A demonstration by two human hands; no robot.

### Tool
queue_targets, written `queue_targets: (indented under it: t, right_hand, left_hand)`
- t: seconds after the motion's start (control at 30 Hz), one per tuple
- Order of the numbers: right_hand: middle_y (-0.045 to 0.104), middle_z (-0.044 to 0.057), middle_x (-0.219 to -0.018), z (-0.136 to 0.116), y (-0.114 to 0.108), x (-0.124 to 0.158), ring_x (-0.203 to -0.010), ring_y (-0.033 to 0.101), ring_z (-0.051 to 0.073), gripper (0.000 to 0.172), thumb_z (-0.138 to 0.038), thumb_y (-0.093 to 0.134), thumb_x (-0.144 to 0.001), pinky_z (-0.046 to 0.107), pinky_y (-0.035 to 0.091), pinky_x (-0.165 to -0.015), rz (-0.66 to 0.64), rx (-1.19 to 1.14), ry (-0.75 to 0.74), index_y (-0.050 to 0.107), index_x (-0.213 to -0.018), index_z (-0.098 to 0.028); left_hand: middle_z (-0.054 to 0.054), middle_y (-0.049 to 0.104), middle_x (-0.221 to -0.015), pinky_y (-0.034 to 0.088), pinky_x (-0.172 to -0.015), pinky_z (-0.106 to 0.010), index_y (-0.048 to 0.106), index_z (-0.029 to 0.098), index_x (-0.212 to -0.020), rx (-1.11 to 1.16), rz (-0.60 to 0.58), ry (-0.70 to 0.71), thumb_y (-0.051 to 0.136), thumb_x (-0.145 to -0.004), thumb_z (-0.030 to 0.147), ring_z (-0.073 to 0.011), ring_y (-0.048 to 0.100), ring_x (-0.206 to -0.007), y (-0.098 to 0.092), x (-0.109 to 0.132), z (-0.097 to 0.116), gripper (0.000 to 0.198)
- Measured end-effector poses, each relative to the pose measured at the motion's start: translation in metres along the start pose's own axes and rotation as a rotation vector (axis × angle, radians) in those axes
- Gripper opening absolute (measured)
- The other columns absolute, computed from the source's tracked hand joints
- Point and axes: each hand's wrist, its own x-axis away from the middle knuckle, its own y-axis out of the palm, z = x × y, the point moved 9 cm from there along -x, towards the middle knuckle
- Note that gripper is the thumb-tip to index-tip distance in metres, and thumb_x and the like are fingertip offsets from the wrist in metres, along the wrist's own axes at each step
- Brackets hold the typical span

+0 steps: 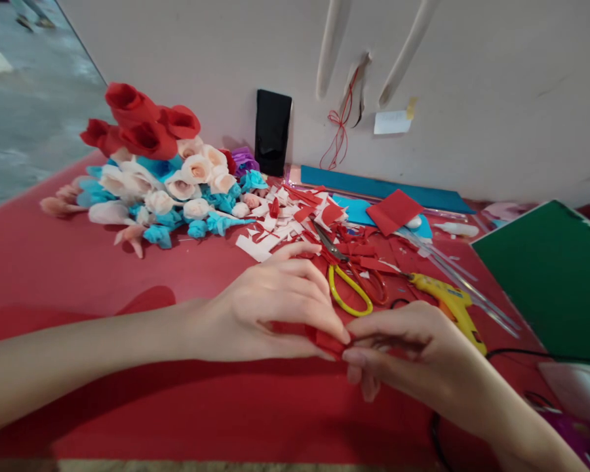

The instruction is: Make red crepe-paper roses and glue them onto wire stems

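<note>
Between my two hands is a small piece of red crepe paper (330, 341), partly hidden by the fingers. My left hand (275, 305) pinches it between thumb and fingers from the left. On the other side, my right hand (403, 347) has its thumb and fingertips closed on the paper's right end. Just beyond the hands lie scissors (350, 290) with one yellow and one red handle, among red and white paper scraps (295, 216). A yellow hot glue gun (450, 303) rests beyond my right hand.
Red, white and blue paper flowers (177, 177) are heaped at the left back. A black phone (273, 133) leans on the wall. Clear glue sticks (465, 288) and a green board (550, 275) lie to the right, with the gun's black cord (545, 355) crossing the red tabletop (201, 413).
</note>
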Motion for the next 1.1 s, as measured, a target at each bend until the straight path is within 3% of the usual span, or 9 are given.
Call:
queue_targets:
  t: [0.2, 0.33, 0.8, 0.87, 1.03, 1.1]
  right_hand:
    - [0.063, -0.001, -0.059, 0.001, 0.0, 0.001, -0.049, 0.059, 0.008, 0.015, -0.026, 0.058, -0.079, 0.014, 0.045, -0.049, 0.005, 0.003, 0.022, 0.059, -0.068, -0.017]
    - [0.064, -0.001, -0.06, 0.006, 0.001, 0.0, -0.05, 0.059, 0.008, 0.013, -0.026, 0.059, -0.079, 0.015, 0.046, -0.05, 0.004, -0.02, 0.029, 0.059, -0.069, -0.018]
    - [0.065, -0.002, -0.061, 0.004, -0.002, 0.001, -0.051, 0.06, 0.009, 0.005, -0.022, 0.064, -0.074, 0.015, 0.047, -0.051, 0.029, -0.02, 0.044, 0.061, -0.073, -0.018]
    - [0.065, -0.002, -0.061, 0.003, -0.004, 0.002, -0.051, 0.06, 0.009, 0.005, -0.023, 0.062, -0.076, 0.014, 0.046, -0.051, 0.037, -0.004, 0.021, 0.061, -0.074, -0.018]
    - [0.065, -0.002, -0.06, -0.003, -0.007, 0.003, -0.05, 0.06, 0.008, 0.011, -0.028, 0.06, -0.078, 0.013, 0.046, -0.049, 0.064, 0.028, -0.012, 0.061, -0.074, -0.018]
    - [0.065, -0.001, -0.06, -0.004, -0.008, 0.003, -0.05, 0.06, 0.008, 0.01, -0.027, 0.06, -0.078, 0.014, 0.046, -0.049, 0.085, 0.033, -0.017, 0.061, -0.076, -0.018]
  left_hand:
    - [-0.003, 0.065, -0.095, 0.035, -0.1, -0.04, 0.067, 0.021, -0.084, -0.187, 0.042, 0.114, 0.062, -0.078, 0.018, -0.0155, 0.053, -0.094, -0.004, 0.003, 0.009, 0.009]
    - [0.0, 0.066, -0.091, 0.029, -0.105, -0.045, 0.068, 0.024, -0.082, -0.307, 0.003, 0.159, 0.058, -0.081, 0.014, -0.0142, 0.051, -0.094, -0.002, 0.004, 0.017, 0.014]
    - [-0.001, 0.064, -0.092, 0.036, -0.101, -0.042, 0.068, 0.023, -0.078, -0.195, 0.021, 0.12, 0.061, -0.079, 0.017, -0.0147, 0.052, -0.091, -0.005, 0.003, 0.012, 0.009]
    - [-0.002, 0.064, -0.091, 0.04, -0.095, -0.038, 0.066, 0.021, -0.083, -0.182, 0.025, 0.109, 0.063, -0.078, 0.017, -0.0145, 0.053, -0.089, -0.006, 0.001, 0.011, 0.008]
    - [-0.009, 0.06, -0.101, 0.044, -0.086, -0.033, 0.048, 0.013, -0.115, -0.17, 0.006, -0.016, 0.065, -0.076, 0.027, -0.0167, 0.054, -0.094, -0.002, -0.001, -0.001, 0.044]
    - [-0.009, 0.061, -0.098, 0.044, -0.083, -0.034, 0.045, 0.013, -0.118, -0.16, -0.028, -0.095, 0.062, -0.077, 0.026, -0.0174, 0.054, -0.092, 0.002, -0.001, -0.008, 0.046]
